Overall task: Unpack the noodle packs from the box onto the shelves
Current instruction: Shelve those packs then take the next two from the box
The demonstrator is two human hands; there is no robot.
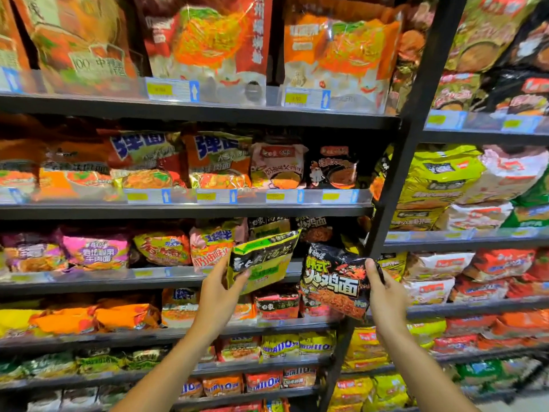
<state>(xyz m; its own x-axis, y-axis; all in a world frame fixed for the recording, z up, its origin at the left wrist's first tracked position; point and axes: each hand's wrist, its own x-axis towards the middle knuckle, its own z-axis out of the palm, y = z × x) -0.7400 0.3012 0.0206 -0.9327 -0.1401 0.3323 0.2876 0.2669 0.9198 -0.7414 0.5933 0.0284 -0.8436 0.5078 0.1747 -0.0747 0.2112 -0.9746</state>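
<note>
The person stands close to the shelves, both arms raised to the third shelf (184,278) from the top. The left hand (221,288) pinches a yellow-green and black noodle pack (263,260) by its lower left corner, thumb across the front and the other fingers behind it; the pack is tilted and held just in front of the shelf edge. The right hand (383,292) grips a black noodle pack (335,281) with red and white lettering by its right edge, thumb on the front, and this pack hangs a little lower, close to the dark upright post (395,179) between the two shelf bays. The box is not in view.

The row behind is already crowded: a pink pack (208,248) and darker packs stand right where the two seem headed. Pushing a new pack in could shove a neighbour over or tip one off the low front lip. Both holds are on an edge or a corner only, and the wrappers look slick, so a pack might slide out, the more so with both hands busy and nothing free to catch it. The black pack could also snag on the post. Similar dark packs sit side by side here, so one could land in the wrong row.
</note>
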